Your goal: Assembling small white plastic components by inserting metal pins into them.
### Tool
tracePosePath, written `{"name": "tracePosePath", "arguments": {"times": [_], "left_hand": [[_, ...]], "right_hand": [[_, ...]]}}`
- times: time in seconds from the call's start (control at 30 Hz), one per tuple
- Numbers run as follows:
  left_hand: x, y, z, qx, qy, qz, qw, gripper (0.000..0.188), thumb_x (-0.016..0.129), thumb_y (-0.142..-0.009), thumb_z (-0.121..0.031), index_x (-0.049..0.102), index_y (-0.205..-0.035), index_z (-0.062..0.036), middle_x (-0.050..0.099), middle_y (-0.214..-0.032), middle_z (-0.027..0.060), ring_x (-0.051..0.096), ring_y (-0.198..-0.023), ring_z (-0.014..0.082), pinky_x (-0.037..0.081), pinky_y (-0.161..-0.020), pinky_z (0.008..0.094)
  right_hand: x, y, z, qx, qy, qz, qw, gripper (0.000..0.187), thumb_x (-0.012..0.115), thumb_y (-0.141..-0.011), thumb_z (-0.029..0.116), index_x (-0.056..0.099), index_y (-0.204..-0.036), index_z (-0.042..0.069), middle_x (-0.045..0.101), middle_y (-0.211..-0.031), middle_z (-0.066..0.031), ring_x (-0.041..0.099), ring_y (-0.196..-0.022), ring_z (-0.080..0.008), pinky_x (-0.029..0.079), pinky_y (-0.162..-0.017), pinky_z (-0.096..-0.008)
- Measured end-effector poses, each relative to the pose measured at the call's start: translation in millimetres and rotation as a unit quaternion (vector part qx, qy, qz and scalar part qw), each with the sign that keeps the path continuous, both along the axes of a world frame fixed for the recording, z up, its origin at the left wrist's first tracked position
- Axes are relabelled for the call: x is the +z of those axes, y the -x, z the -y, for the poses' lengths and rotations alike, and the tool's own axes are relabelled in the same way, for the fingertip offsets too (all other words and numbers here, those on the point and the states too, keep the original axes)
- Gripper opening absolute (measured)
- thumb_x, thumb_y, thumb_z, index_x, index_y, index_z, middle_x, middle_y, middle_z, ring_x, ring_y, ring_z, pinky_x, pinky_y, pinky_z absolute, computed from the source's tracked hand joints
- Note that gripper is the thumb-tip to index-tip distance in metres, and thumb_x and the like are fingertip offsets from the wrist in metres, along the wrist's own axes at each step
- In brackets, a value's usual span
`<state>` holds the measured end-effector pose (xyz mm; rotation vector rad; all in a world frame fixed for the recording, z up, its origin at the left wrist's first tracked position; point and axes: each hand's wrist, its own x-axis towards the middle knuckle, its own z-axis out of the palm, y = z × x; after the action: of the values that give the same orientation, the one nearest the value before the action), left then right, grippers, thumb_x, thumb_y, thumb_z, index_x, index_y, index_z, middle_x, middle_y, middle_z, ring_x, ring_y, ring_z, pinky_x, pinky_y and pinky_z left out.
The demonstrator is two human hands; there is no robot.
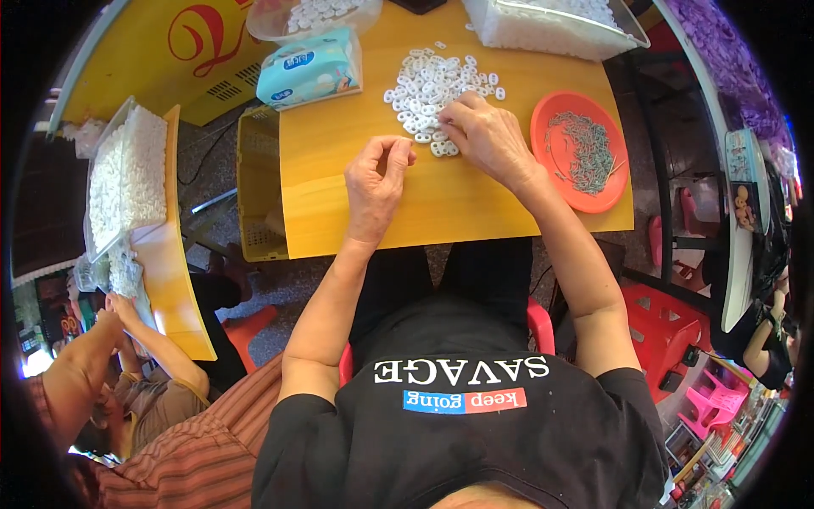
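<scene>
A loose pile of small white oval plastic pieces with two holes (424, 81) lies on the yellow tabletop (318, 191). My right hand (487, 136) reaches over the near right edge of this pile, thumb and fingers drawn together among the pieces; what sits between the fingertips is hidden. Left of it and nearer to me, my left hand (375, 191) hovers just above the table, its fingers curled and pinched against the thumb. Anything in that pinch is too small to make out. A red plate (585, 202) holding many thin grey metal pins (592, 153) rests right of my right hand.
A blue tissue pack (309, 72) stands at the back left, near a clear bowl of white pieces (314, 19). A large white-filled tub (543, 38) occupies the back right. Left, another person's arms (148, 327) work beside a side table (174, 280) with a filled bin (131, 178).
</scene>
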<state>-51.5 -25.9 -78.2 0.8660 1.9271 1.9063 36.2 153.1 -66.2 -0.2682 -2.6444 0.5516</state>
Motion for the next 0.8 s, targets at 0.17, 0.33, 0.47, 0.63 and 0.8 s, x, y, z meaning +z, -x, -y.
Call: {"name": "tracePosePath", "arguments": {"times": [0.17,0.33,0.47,0.63,0.8], "left_hand": [[5.1,-3.5,-6.2,-0.006,-0.015,0.034,0.999,0.012,0.062,-0.094,-0.010,0.065,-0.096,0.0010,0.066,-0.081,0.0038,0.062,-0.074,0.0095,0.051,-0.068,0.0240],[10.0,-7.1,-18.1,-0.041,-0.021,0.008,0.999,0.017,0.061,-0.096,-0.008,0.061,-0.110,0.0008,0.065,-0.093,0.0030,0.061,-0.082,0.0093,0.049,-0.077,0.0227],[14.7,-15.2,-26.3,-0.061,-0.062,0.020,0.996,0.014,0.065,-0.093,-0.008,0.063,-0.103,0.0016,0.065,-0.093,0.0056,0.065,-0.082,0.0126,0.052,-0.076,0.0252],[23.6,-22.2,-28.9,-0.074,-0.082,0.064,0.992,0.013,0.064,-0.094,-0.009,0.062,-0.101,0.0019,0.065,-0.093,0.0056,0.066,-0.086,0.0137,0.053,-0.077,0.0260],[28.1,-18.4,-28.1,-0.108,-0.085,0.162,0.977,0.012,0.061,-0.095,-0.010,0.062,-0.099,0.0015,0.065,-0.089,0.0046,0.063,-0.082,0.0112,0.051,-0.074,0.0242]], "right_hand": [[7.3,-4.6,-1.3,-0.026,0.167,-0.027,0.985,0.015,0.068,-0.086,0.017,0.067,-0.096,0.006,0.067,-0.089,-0.0093,0.066,-0.072,-0.0252,0.051,-0.063,-0.0380],[29.2,-22.5,15.1,-0.043,0.660,-0.019,0.750,0.019,0.067,-0.092,0.021,0.065,-0.100,0.004,0.066,-0.087,-0.0011,0.053,-0.061,-0.0040,0.043,-0.053,-0.0193],[36.6,-29.1,28.9,-0.055,0.729,-0.031,0.681,0.018,0.066,-0.093,0.021,0.064,-0.101,0.005,0.067,-0.087,-0.0024,0.053,-0.059,-0.0031,0.043,-0.052,-0.0177],[36.7,-35.9,33.4,-0.043,0.738,-0.049,0.672,0.022,0.068,-0.091,0.023,0.064,-0.101,0.003,0.065,-0.088,-0.0030,0.054,-0.065,-0.0052,0.044,-0.055,-0.0202],[35.1,-37.3,36.6,-0.041,0.649,-0.084,0.755,0.023,0.066,-0.092,0.021,0.063,-0.104,0.001,0.066,-0.089,-0.0034,0.056,-0.067,-0.0056,0.046,-0.056,-0.0206]]}}
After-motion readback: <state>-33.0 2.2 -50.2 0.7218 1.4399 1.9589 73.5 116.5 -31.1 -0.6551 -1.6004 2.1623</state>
